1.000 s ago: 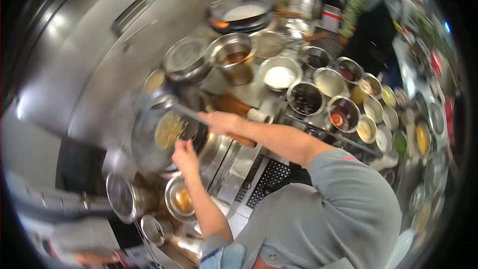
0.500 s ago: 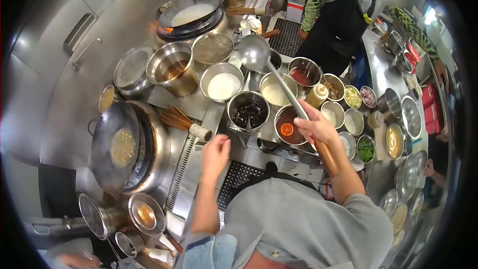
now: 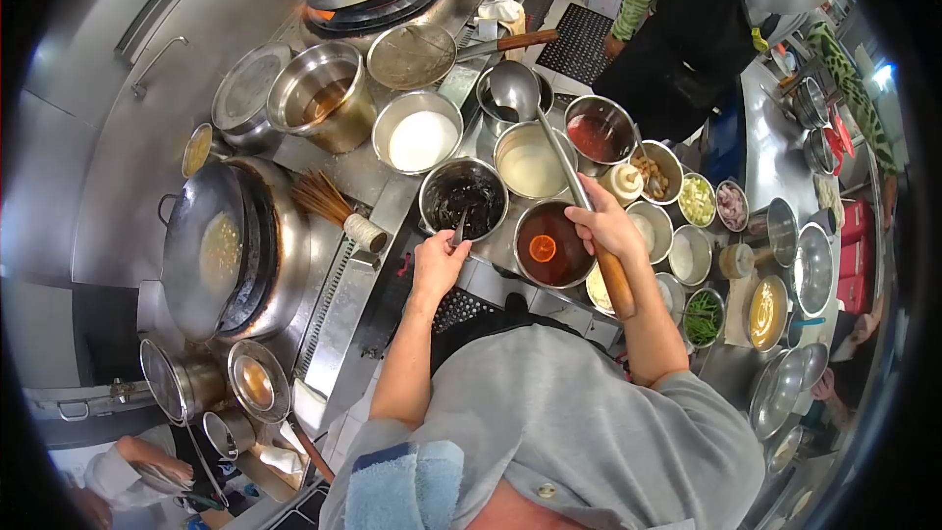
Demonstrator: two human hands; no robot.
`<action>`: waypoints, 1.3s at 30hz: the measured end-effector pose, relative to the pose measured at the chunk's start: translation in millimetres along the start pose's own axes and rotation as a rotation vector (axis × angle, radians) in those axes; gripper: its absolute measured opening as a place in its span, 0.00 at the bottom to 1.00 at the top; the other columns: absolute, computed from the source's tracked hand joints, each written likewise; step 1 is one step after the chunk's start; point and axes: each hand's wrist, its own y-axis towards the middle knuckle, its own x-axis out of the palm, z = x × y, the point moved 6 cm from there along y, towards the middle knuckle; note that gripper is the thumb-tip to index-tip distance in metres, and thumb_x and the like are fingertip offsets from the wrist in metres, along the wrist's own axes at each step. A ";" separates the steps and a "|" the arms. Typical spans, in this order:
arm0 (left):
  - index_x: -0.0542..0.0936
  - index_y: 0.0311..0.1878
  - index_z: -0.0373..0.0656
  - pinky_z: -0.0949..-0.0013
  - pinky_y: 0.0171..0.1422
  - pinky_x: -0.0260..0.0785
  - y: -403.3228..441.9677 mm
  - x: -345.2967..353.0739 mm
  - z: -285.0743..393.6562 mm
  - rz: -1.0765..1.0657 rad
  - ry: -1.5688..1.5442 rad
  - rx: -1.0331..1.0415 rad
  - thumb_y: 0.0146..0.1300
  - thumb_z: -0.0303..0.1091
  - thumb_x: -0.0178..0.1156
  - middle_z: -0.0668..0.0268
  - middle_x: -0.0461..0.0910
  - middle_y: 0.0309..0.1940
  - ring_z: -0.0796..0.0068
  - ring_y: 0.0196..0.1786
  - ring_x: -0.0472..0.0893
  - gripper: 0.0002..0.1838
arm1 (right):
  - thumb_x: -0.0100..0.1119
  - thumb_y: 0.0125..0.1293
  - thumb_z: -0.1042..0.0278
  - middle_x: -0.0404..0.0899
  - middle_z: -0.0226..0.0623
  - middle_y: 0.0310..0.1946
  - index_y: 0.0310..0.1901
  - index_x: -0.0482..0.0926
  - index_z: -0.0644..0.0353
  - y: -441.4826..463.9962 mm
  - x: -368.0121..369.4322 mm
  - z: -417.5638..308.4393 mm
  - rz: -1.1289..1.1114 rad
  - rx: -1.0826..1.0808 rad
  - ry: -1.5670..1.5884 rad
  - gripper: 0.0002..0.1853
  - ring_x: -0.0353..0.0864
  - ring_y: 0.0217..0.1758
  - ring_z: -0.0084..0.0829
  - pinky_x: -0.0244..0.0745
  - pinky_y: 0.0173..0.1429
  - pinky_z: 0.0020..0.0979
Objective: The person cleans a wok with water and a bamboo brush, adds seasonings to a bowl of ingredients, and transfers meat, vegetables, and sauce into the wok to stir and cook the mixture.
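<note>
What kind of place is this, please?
It looks like a restaurant kitchen: a black round-bottomed wok steams on a burner, round steel bowls of sauce stand in rows, and a co-worker in a black apron stands nearby.

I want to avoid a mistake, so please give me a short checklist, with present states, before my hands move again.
1. Ladle gripped by right hand: ok.
2. Left hand at the spoon in the dark sauce bowl: ok.
3. One hand free: not ok, both are occupied.
4. Hands away from the near wok: ok.
5. Flame under that wok: cannot tell.
6. Brush clear of both hands: ok.
</note>
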 end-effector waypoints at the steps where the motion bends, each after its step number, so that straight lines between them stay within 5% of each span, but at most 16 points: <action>1: 0.82 0.44 0.35 0.66 0.35 0.73 -0.3 -0.9 1.1 -0.002 0.016 -0.006 0.56 0.36 0.68 0.55 0.83 0.25 0.69 0.28 0.83 0.16 | 0.57 0.61 0.76 0.66 0.27 0.19 0.73 0.51 0.65 1.1 -1.5 1.0 -0.025 0.000 0.070 0.39 0.66 0.16 0.19 0.62 0.15 0.24; 4: 0.82 0.47 0.32 0.71 0.33 0.71 -3.2 -3.9 8.0 0.022 -0.001 -0.011 0.56 0.38 0.70 0.61 0.82 0.24 0.78 0.26 0.79 0.21 | 0.57 0.61 0.77 0.66 0.27 0.22 0.73 0.50 0.65 -0.8 -6.8 -0.8 -0.062 0.032 0.257 0.39 0.65 0.17 0.18 0.62 0.15 0.23; 7: 0.82 0.48 0.33 0.71 0.34 0.72 -3.0 -6.1 8.1 0.037 0.021 -0.030 0.55 0.38 0.70 0.60 0.83 0.27 0.77 0.27 0.79 0.21 | 0.57 0.61 0.78 0.66 0.28 0.24 0.73 0.48 0.65 -7.3 -11.4 -6.7 -0.087 0.035 0.308 0.40 0.64 0.17 0.17 0.61 0.15 0.22; 12: 0.59 0.66 0.20 0.81 0.23 0.64 4.9 13.6 -14.5 -0.238 -0.551 -0.277 0.60 0.36 0.68 0.60 0.82 0.32 0.83 0.22 0.76 0.40 | 0.56 0.62 0.78 0.65 0.27 0.23 0.71 0.52 0.65 -17.4 -22.3 -9.7 -0.062 -0.008 0.302 0.37 0.62 0.16 0.16 0.59 0.14 0.22; 16: 0.77 0.49 0.32 0.79 0.18 0.53 16.3 7.8 -22.1 -0.261 -0.497 -0.363 0.60 0.29 0.60 0.68 0.76 0.24 0.86 0.17 0.65 0.15 | 0.55 0.63 0.77 0.64 0.25 0.22 0.72 0.53 0.62 -25.1 -28.2 -18.8 -0.110 -0.044 0.316 0.36 0.60 0.16 0.15 0.58 0.14 0.20; 19: 0.79 0.31 0.36 0.78 0.17 0.56 29.7 0.4 -33.0 -0.286 -0.487 -0.363 0.60 0.30 0.56 0.70 0.74 0.20 0.85 0.16 0.67 0.07 | 0.55 0.63 0.77 0.65 0.25 0.22 0.71 0.54 0.62 -29.6 -34.4 -19.3 -0.074 -0.032 0.378 0.35 0.60 0.16 0.14 0.58 0.14 0.20; 23: 0.76 0.30 0.36 0.71 0.23 0.64 41.2 -26.3 -7.0 -0.161 -0.124 -0.247 0.61 0.34 0.55 0.62 0.78 0.22 0.76 0.20 0.74 0.10 | 0.56 0.63 0.76 0.65 0.24 0.22 0.70 0.56 0.61 -35.4 -28.1 -24.0 -0.063 -0.066 0.360 0.34 0.60 0.16 0.14 0.58 0.14 0.19; 24: 0.78 0.33 0.31 0.59 0.37 0.74 49.8 -30.9 1.7 -0.148 0.130 -0.059 0.60 0.36 0.53 0.48 0.82 0.28 0.57 0.30 0.82 0.14 | 0.56 0.63 0.76 0.63 0.24 0.21 0.70 0.55 0.61 -35.5 -25.8 -22.7 -0.066 -0.076 0.352 0.34 0.60 0.16 0.14 0.58 0.14 0.19; 27: 0.79 0.35 0.29 0.51 0.51 0.72 62.3 -25.0 2.6 0.038 0.412 0.086 0.59 0.38 0.53 0.42 0.81 0.33 0.43 0.40 0.82 0.17 | 0.55 0.64 0.76 0.63 0.24 0.22 0.71 0.53 0.62 -37.5 -13.4 -21.0 -0.060 -0.102 0.378 0.35 0.60 0.16 0.14 0.57 0.14 0.19; 39: 0.81 0.36 0.34 0.48 0.46 0.74 58.2 -46.2 13.9 -0.164 0.493 0.225 0.64 0.36 0.58 0.45 0.82 0.33 0.44 0.40 0.82 0.13 | 0.55 0.65 0.76 0.65 0.28 0.27 0.71 0.54 0.59 -38.5 32.4 -22.4 0.086 -0.109 0.386 0.34 0.61 0.18 0.14 0.57 0.15 0.18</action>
